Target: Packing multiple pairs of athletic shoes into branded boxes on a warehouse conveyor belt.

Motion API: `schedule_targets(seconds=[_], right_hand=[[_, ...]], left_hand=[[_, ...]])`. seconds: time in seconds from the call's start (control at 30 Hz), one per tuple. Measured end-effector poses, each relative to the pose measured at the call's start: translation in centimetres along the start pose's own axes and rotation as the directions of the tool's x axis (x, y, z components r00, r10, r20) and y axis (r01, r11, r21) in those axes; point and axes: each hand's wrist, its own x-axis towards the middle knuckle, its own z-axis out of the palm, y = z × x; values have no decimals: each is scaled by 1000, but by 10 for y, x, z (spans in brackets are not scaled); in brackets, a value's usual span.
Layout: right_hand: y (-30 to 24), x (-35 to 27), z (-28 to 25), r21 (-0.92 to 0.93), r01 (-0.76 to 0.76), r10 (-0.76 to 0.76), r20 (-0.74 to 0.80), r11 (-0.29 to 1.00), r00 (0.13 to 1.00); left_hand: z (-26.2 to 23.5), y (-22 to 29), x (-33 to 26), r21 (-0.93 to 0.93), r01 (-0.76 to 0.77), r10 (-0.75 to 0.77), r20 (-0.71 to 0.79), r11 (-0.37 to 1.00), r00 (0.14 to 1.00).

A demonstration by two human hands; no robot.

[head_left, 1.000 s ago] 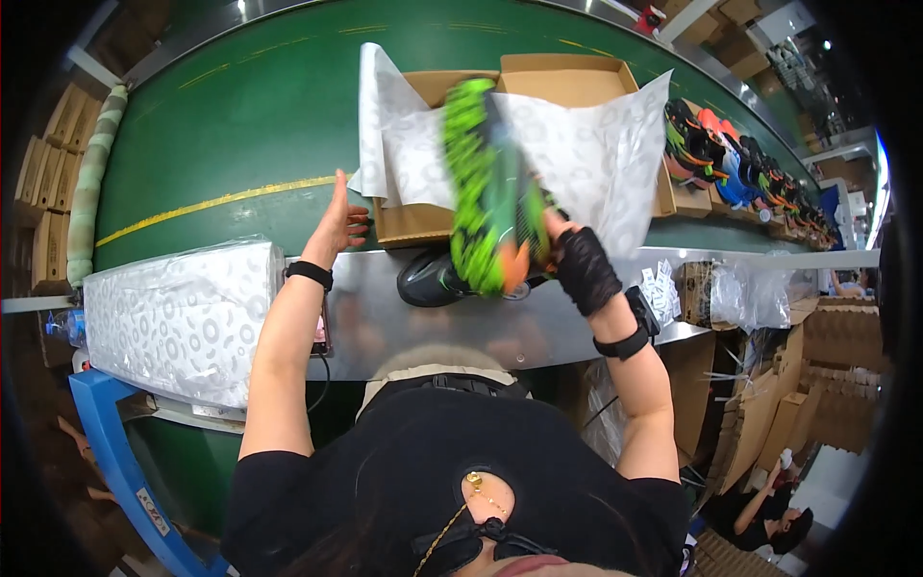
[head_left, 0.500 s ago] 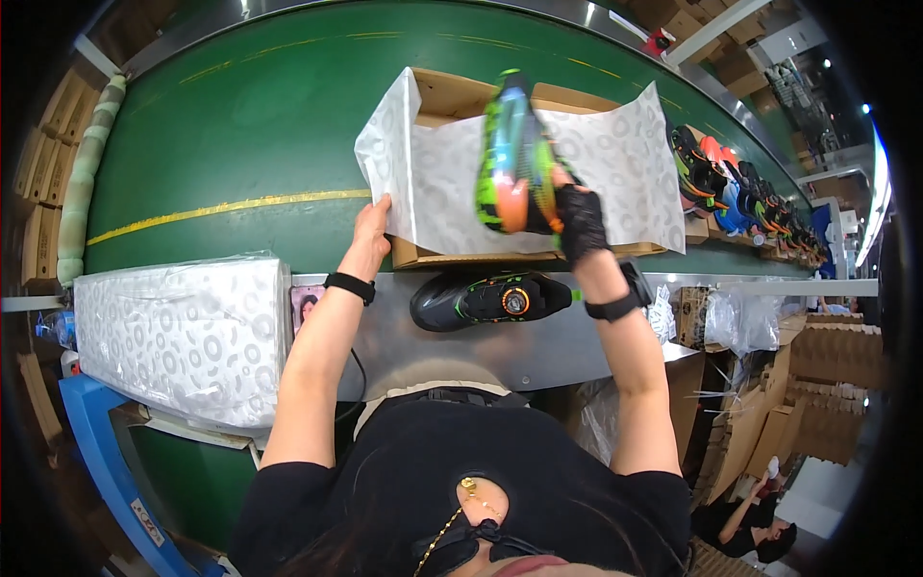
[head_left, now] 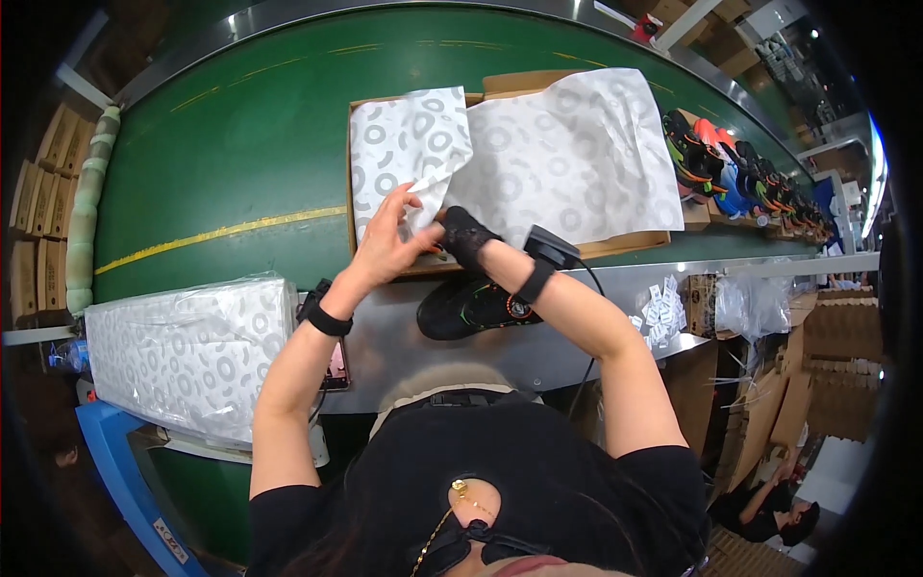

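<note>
A shallow cardboard box [head_left: 625,242] lined with patterned white tissue paper [head_left: 567,159] lies on the green surface. One paper flap [head_left: 409,135] is folded over the box's left end. At that flap's near edge, my left hand [head_left: 389,238] has its fingers bent on the paper. My right hand [head_left: 469,238], in a black fingerless glove, meets it from the right; its fingertips are partly hidden and blurred. A small orange and green patch shows beneath the hands. Nearer me, a black shoe [head_left: 461,310] with green trim and an orange dial lies on the metal ledge, partly under my right forearm.
A plastic-wrapped stack of patterned tissue paper [head_left: 192,356] stands at the left by a blue frame [head_left: 125,481]. Several colourful shoes [head_left: 740,178] line the right side. White paper slips [head_left: 663,313] lie on the ledge at right. Another person [head_left: 769,510] is at lower right.
The colourful shoe my right hand held over the box is now out of clear sight. My right hand has moved left and down, beside my left. The left paper flap has been folded inward.
</note>
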Motion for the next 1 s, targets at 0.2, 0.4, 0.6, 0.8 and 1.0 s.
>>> schedule_targets(seconds=[0.2, 0.4, 0.6, 0.8, 1.0], right_hand=[[19, -51, -122, 707, 190, 367, -555, 682, 746], [-2, -137, -129, 400, 406, 13, -725, 822, 688], [32, -187, -44, -787, -12, -433, -352, 616, 830], [27, -169, -23, -910, -125, -408, -296, 395, 864], [-46, -147, 8, -937, 192, -639, -40, 290, 768]], left_hand=[[13, -18, 38, -263, 583, -493, 336, 769, 802], [87, -60, 37, 308, -141, -33, 497, 941, 867], [89, -5, 49, 646, -324, -491, 748, 691, 447], [68, 5, 2, 46, 4, -25, 465, 999, 885], [25, 75, -52, -19, 24, -14, 422, 1000, 907]])
